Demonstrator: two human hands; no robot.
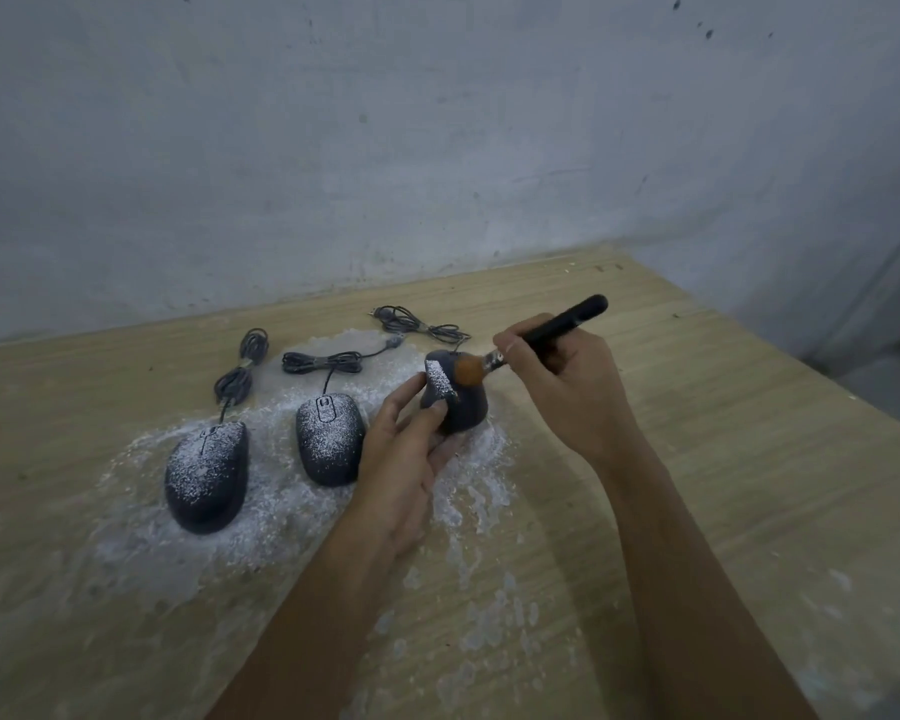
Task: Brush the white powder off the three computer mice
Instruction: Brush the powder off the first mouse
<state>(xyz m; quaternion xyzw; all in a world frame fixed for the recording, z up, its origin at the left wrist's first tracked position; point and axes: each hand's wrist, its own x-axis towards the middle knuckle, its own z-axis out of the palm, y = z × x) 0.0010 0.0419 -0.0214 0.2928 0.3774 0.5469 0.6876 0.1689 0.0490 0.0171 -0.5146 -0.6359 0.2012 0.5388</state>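
Rightmost mouse stands tilted nose-up, left hand with fingers clamped on its left flank; right hand fingers pinch the brush, bristles touching its upper right side.

left mouse, middle mouse powdered, flat, right mouse tilted, half-clean

Left mouse: dark grey-black, heavy white speckle over the top.
Middle mouse: same dark shell, finer white speckle.
Right mouse: dark, mostly bare, one white-dusted patch at upper left.
Brush: black handle, silvery ferrule, orange-brown bristles.
Powder: white, patchy and streaked.
Table: pale tan wood grain.
Cables: dark grey.
Wall: pale blue-grey, dark flecks and scuffs.
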